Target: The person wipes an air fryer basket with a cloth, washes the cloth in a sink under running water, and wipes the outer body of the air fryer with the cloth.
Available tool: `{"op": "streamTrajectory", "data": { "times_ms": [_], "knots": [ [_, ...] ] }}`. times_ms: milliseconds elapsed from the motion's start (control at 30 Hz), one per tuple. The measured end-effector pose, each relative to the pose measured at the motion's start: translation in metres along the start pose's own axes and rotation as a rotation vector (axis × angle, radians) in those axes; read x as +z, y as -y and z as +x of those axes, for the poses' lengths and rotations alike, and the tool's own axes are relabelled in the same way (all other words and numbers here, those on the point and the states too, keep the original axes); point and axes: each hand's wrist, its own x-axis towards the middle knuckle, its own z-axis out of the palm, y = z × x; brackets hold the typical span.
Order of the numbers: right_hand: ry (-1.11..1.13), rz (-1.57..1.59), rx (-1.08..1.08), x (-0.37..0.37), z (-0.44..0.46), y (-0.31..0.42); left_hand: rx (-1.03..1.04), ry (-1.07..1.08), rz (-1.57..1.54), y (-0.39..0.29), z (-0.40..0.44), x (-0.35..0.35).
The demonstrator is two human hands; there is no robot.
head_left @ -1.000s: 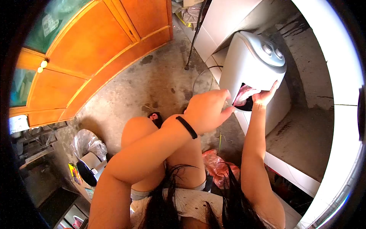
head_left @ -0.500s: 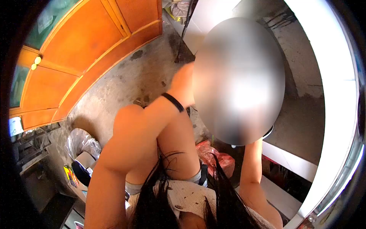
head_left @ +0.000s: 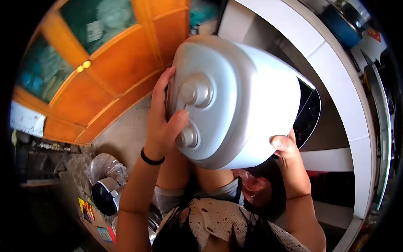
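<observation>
A white and pale blue air fryer with two round silver knobs fills the middle of the view, tilted on its side above my lap. My left hand, with a black band at the wrist, grips its knob end, thumb lying between the two knobs. Against the lower right of the white body, my right hand presses with its thumb on top, and its other fingers are hidden underneath. The appliance's dark base points to the right, towards a white-tiled shelf opening.
An orange wooden cabinet with glass panes stands at the left. White tiled edging of a counter curves along the right, with a blue pot above it. A black and white appliance and clear plastic sit at lower left; a red bag lies below.
A blurred patch covered the working area earlier; the air fryer now shows plainly. My left arm has come back from further forward, and the view has tilted up.
</observation>
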Motion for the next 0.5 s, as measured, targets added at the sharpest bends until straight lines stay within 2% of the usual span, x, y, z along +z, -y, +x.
{"op": "streamTrajectory", "data": {
  "times_ms": [67, 100, 200, 267, 400, 467, 500],
  "knots": [
    [0.116, -0.080, -0.033, 0.024, 0.012, -0.001, 0.030, -0.129, -0.016, -0.011, -0.025, -0.021],
    [0.165, -0.092, -0.012, 0.037, 0.017, -0.002, 0.036, -0.139, 0.011, -0.015, -0.036, -0.033],
    [0.311, -0.153, 0.070, 0.063, 0.030, -0.012, 0.067, -0.356, 0.094, -0.005, -0.068, -0.058],
    [0.379, -0.184, 0.103, 0.077, 0.039, -0.019, 0.164, -0.468, 0.153, -0.001, -0.081, -0.066],
    [0.391, -0.268, 0.206, 0.090, 0.055, -0.023, 0.214, -0.677, -0.121, -0.004, -0.089, -0.055],
    [0.372, -0.199, 0.174, 0.086, 0.061, -0.031, 0.233, -0.617, 0.038, -0.020, -0.088, -0.052],
    [0.353, -0.195, 0.139, 0.087, 0.062, -0.034, 0.253, -0.494, 0.297, -0.026, -0.088, -0.061]
  ]
}}
